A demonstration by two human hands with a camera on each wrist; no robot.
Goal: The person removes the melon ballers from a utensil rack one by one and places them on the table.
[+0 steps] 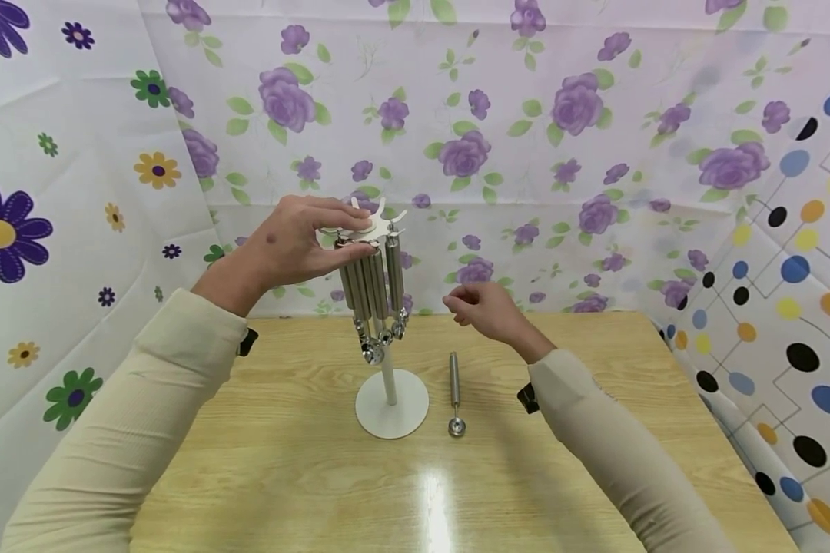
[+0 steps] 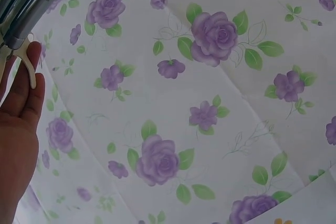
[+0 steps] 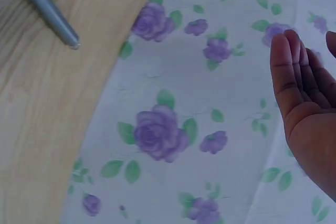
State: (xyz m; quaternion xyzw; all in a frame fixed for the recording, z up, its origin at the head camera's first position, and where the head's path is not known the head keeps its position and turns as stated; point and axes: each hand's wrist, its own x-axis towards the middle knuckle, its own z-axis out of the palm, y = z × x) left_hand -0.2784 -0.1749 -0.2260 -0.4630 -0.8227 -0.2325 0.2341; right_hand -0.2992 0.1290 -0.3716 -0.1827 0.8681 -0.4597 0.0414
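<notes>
My left hand (image 1: 297,238) grips the white hooked top (image 1: 380,228) of a utensil stand, thumb below and fingers over it. Several steel-handled utensils (image 1: 368,284) hang from its hooks, their small shiny round heads pointing down. In the left wrist view, the fingers (image 2: 32,95) curl beside a white hook and steel handles. My right hand (image 1: 487,309) is in the air to the right of the stand, fingers loosely bent, holding nothing. Below it on the table lies a loose steel utensil (image 1: 454,384) with a small round head toward me; its handle (image 3: 52,14) shows in the right wrist view.
The stand's round white base (image 1: 370,421) rests on the wooden table (image 1: 304,484), left of the loose utensil. A floral cloth (image 1: 422,130) hangs behind the table's back edge. Patterned cloths with flowers (image 1: 76,192) and dots (image 1: 802,307) hang along the left and right sides.
</notes>
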